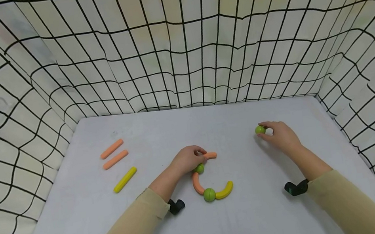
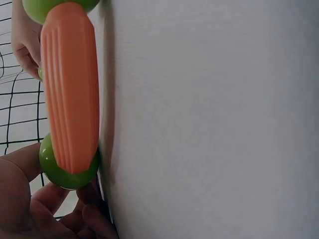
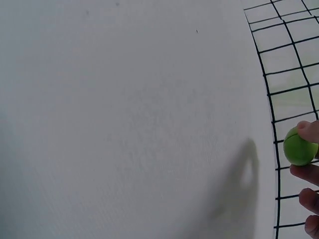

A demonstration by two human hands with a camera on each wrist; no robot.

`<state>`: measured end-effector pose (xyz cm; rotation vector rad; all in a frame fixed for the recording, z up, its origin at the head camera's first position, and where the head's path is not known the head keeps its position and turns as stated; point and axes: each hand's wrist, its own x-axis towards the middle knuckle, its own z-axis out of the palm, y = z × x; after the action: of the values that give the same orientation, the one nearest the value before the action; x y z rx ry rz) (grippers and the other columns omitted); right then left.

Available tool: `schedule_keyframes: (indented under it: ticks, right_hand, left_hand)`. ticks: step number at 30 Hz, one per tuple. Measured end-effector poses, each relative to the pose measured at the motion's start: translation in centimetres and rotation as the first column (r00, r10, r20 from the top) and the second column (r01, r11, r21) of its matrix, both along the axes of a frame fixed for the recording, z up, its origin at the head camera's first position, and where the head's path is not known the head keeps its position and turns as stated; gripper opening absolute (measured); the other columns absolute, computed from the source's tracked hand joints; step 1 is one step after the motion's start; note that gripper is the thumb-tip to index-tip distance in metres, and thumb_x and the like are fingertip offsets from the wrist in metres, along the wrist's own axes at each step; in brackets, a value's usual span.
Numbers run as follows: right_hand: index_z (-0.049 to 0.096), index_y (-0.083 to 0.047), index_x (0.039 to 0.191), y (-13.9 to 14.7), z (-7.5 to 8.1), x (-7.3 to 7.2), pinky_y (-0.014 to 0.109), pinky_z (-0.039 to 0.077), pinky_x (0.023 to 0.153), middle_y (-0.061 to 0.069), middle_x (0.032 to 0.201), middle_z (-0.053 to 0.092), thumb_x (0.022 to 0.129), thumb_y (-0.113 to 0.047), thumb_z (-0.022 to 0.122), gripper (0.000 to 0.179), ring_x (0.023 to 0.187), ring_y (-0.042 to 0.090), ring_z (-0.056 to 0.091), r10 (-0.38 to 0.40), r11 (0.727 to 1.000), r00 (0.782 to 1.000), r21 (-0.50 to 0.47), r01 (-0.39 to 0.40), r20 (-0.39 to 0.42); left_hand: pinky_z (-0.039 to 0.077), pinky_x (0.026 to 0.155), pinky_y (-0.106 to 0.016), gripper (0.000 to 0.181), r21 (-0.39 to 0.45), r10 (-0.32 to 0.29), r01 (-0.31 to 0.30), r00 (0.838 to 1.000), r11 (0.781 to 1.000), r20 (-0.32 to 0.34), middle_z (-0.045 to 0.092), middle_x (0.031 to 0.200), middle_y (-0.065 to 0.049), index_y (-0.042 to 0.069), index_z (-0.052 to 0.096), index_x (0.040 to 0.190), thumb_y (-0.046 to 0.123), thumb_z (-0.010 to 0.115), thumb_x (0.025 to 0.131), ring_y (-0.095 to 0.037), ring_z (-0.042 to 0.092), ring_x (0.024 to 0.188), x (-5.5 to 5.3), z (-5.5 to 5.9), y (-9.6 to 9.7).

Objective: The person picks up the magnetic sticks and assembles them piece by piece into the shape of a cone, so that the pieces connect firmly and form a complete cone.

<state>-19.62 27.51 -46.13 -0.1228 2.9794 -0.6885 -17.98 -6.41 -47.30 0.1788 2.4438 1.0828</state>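
Note:
My left hand (image 1: 188, 159) pinches a short orange stick (image 1: 211, 155) at the upper end of a curved chain; in the left wrist view the fingers are partly behind a green ball (image 2: 67, 172). Below that ball, a curved orange piece (image 1: 197, 183) runs to a second green ball (image 1: 209, 194), and a curved yellow piece (image 1: 224, 190) extends from it to the right. Off to the right, my right hand (image 1: 281, 135) pinches a loose green ball (image 1: 260, 130) between thumb and fingers, raised above the table; the right wrist view shows this ball (image 3: 298, 147) too.
Two straight orange sticks (image 1: 112, 148) and a yellow stick (image 1: 125, 179) lie on the left of the white table (image 1: 253, 223). Black netting (image 1: 185, 49) over pale walls encloses the table's back and sides. Dark wrist devices (image 1: 296, 188) sit under both wrists.

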Motion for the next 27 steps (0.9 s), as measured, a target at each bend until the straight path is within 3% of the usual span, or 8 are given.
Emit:
schedule_keyframes:
  ticks: [13, 27]
  right_hand:
    - [0.064, -0.016, 0.132, -3.8, -0.4, 1.3, 0.038, 0.049, 0.075, 0.006, 0.119, 0.066, 0.092, -0.036, 0.071, 0.046, 0.098, 0.027, 0.056, 0.102, 0.993, 0.994, -0.063, -0.1, 0.03]
    - [0.067, -0.017, 0.124, -7.6, -1.0, 2.6, 0.031, 0.044, 0.068, 0.001, 0.11, 0.067, 0.09, -0.038, 0.072, 0.041, 0.083, 0.019, 0.052, 0.19, 0.977, 0.977, -0.113, -0.179, 0.096]
  left_hand:
    - [0.048, 0.073, -0.031, 0.028, -0.035, 0.01, -0.01, 1.0, 0.999, -0.01, 0.064, 0.1, -0.002, 0.014, 0.071, 0.116, 0.027, 0.07, 0.092, -0.018, 0.057, 0.084, 0.1, 0.1, 0.4]
    - [0.048, 0.071, -0.031, 0.025, -0.036, 0.008, -0.008, 1.0, 0.999, -0.006, 0.063, 0.099, -0.002, 0.016, 0.072, 0.116, 0.028, 0.068, 0.094, -0.018, 0.057, 0.082, 0.1, 0.1, 0.3]
